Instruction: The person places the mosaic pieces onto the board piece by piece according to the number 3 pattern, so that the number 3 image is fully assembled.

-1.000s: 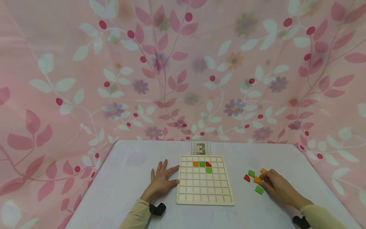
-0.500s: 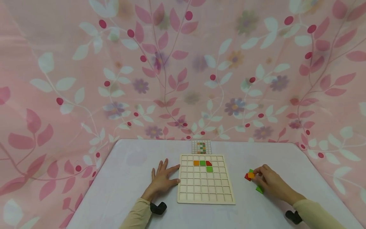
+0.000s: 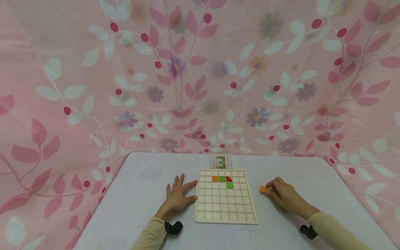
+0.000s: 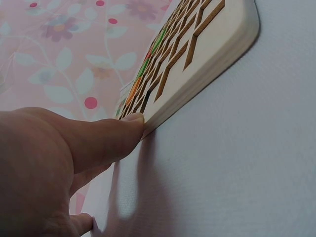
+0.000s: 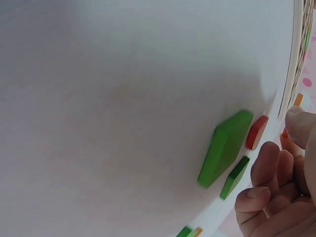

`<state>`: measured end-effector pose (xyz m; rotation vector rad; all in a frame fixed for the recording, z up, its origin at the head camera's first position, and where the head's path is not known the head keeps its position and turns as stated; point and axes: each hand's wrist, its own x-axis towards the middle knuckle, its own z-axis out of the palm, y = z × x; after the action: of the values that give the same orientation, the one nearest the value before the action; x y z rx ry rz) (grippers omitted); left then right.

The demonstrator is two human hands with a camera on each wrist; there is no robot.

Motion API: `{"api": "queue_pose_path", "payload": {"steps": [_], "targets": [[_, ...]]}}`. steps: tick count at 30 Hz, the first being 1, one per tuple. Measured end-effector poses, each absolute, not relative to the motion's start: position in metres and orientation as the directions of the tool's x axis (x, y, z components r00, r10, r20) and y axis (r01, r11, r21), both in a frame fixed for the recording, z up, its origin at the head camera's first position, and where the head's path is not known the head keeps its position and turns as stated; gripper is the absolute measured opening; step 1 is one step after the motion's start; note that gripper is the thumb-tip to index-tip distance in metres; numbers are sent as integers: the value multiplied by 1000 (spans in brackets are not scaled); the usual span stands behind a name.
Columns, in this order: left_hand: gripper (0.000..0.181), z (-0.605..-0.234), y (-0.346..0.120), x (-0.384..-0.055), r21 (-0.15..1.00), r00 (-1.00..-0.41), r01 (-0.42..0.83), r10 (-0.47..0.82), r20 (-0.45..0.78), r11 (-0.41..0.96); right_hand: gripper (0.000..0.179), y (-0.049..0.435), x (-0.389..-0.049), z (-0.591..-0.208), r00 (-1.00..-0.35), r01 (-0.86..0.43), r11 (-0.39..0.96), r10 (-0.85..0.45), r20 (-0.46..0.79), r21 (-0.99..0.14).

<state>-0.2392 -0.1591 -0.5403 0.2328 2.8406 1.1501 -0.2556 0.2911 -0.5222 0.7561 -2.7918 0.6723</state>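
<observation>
A wooden grid board [image 3: 225, 205] lies on the table, with an orange square tile [image 3: 215, 178], a green square tile [image 3: 222, 178], a red rounded tile [image 3: 229, 179] and a second green tile [image 3: 229, 185] set in its cells. My left hand [image 3: 178, 199] touches the board's left edge with thumb and index finger, fingers spread. To the right of the board, my right hand [image 3: 285, 196] pinches an orange square tile [image 3: 264, 189] between thumb and finger, lifted over the loose tiles. In the right wrist view a green tile [image 5: 225, 148] and a red tile [image 5: 257, 132] lie below that hand.
A small printed pattern card [image 3: 221, 161] lies just behind the board. Another orange tile [image 3: 291, 186] shows beyond my right hand, which hides most loose tiles from the head view. A pink floral cloth [image 3: 200, 86] hangs behind the white table [image 3: 147, 180].
My right hand has picked up an orange tile from the loose tiles and carried it left toward the board. The left hand stays at the board's edge.
</observation>
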Motion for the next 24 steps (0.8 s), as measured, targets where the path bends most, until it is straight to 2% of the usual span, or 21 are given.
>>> {"api": "queue_pose_path", "payload": {"steps": [13, 24], "targets": [[62, -538, -160, -237, 687, -988, 109, 155, -6, 718, 15, 249, -265, -521, -898, -432, 791, -421, 127, -434], [62, -538, -158, -237, 693, -987, 113, 162, -4, 712, 13, 226, -272, -523, -861, -506, 769, -479, 173, -391]]}}
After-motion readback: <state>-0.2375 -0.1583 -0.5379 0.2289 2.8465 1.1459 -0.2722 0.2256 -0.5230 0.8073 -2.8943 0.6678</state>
